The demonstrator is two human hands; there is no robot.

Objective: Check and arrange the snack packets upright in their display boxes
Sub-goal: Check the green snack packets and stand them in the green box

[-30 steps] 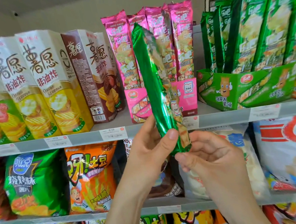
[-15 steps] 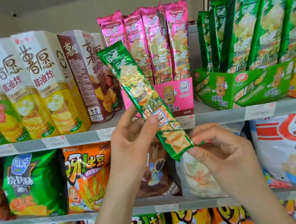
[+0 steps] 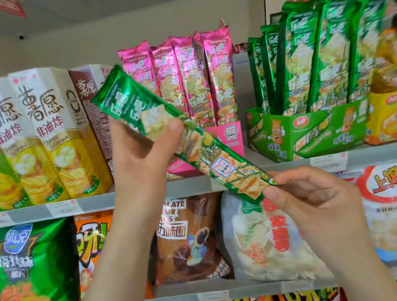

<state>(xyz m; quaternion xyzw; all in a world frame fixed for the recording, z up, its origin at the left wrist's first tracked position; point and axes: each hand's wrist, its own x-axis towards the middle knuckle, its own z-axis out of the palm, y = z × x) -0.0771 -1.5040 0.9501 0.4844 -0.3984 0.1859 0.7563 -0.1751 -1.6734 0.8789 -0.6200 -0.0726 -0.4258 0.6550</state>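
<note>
Two hands on one green packet, single head view. My left hand grips the upper half, thumb pressed flat on the printed face and the other fingers curled behind it, mostly hidden. My right hand pinches the bottom sealed end between thumb and forefinger, with the rest of the fingers loosely curled below. The packet is in the air and tilted. Its top end points up-left in front of the tall cartons and its bottom end hangs down-right past the shelf edge. It is not in any box. As I judge it, the right pinch holds only a thin strip of slick foil, so it could slide out if the left hand loosens first. Too hard a thumb press would likely crush the chips inside. The pink box sits directly behind the packet, so the colours could get mixed by dropping it there instead of the green box further right. The standing green packets look tightly packed and lean a bit. Forcing one more in could tip the neighbours or nudge the box toward the shelf front. The pink packets stand close and could get knocked on the way across. The far right is blurred and I cannot tell what is there.
</note>
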